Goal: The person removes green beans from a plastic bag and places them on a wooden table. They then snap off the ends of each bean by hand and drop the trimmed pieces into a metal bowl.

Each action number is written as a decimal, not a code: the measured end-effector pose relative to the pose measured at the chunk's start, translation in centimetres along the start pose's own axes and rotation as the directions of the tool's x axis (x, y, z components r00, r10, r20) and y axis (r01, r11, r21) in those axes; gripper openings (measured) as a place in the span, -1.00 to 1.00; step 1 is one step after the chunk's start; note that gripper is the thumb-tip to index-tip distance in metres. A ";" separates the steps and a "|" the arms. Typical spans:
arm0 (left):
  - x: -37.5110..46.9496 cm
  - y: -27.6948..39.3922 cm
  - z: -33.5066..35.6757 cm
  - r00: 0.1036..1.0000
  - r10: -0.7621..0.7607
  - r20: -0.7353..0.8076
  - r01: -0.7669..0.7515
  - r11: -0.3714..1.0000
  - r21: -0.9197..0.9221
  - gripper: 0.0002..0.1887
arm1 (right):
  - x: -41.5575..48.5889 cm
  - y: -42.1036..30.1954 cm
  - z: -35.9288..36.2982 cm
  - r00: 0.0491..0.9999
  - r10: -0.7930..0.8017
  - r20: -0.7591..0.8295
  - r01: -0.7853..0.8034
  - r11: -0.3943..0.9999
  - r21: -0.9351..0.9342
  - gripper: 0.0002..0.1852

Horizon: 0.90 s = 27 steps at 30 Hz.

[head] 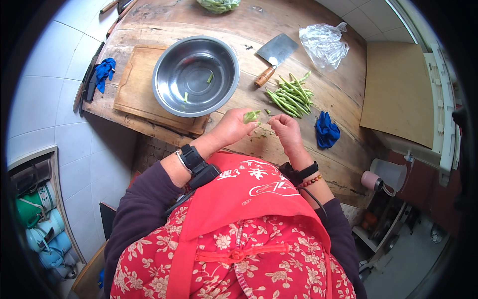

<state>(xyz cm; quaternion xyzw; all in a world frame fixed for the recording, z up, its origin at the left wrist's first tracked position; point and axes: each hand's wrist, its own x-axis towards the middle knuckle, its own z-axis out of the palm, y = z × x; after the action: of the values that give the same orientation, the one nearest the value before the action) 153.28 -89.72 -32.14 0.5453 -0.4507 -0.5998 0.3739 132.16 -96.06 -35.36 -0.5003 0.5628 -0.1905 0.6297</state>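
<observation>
My left hand [237,125] is closed around several short green bean pieces [251,116], just past the front rim of the steel bowl. My right hand [286,130] is a little to the right, thumb and fingertips pinched together; whether a small scrap is between them is too small to tell. Beyond it lies a pile of whole green beans [293,95]. The wide stainless steel bowl [160,88] rests on a wooden cutting board [129,88], with a few cut bean pieces [210,77] inside. Small green trimmings [263,133] are scattered on the wood between my hands.
A cleaver [278,48] with a wooden handle lies on the wooden table [239,28] beyond the beans. A clear plastic bag [324,45] is at the far right. Blue cloths [327,130] lie right and left. A leafy vegetable [219,5] sits at the back, a pink cup [370,181] at right.
</observation>
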 end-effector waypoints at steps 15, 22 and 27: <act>-0.8 2.8 -1.4 0.966 -0.253 0.045 0.256 0.928 -0.272 -0.87 | -2.0 -4.6 0.7 0.965 -0.245 0.091 0.260 0.935 -0.241 -0.83; -0.9 2.0 -1.5 0.990 -0.141 -0.007 0.141 0.990 -0.025 -0.89 | -2.4 -4.8 2.7 0.938 -0.240 0.249 0.251 0.968 -0.012 -0.93; -0.8 0.4 -1.9 0.996 -0.082 0.025 0.081 0.996 0.042 -0.85 | -1.6 -2.7 2.1 0.955 -0.151 0.254 0.189 0.973 -0.131 -0.92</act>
<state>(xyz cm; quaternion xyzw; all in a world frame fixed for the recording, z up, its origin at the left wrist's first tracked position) 155.24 -89.32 -31.50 0.5627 -0.4452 -0.6125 0.3317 134.41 -95.04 -32.50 -0.6135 0.4495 -0.1376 0.6346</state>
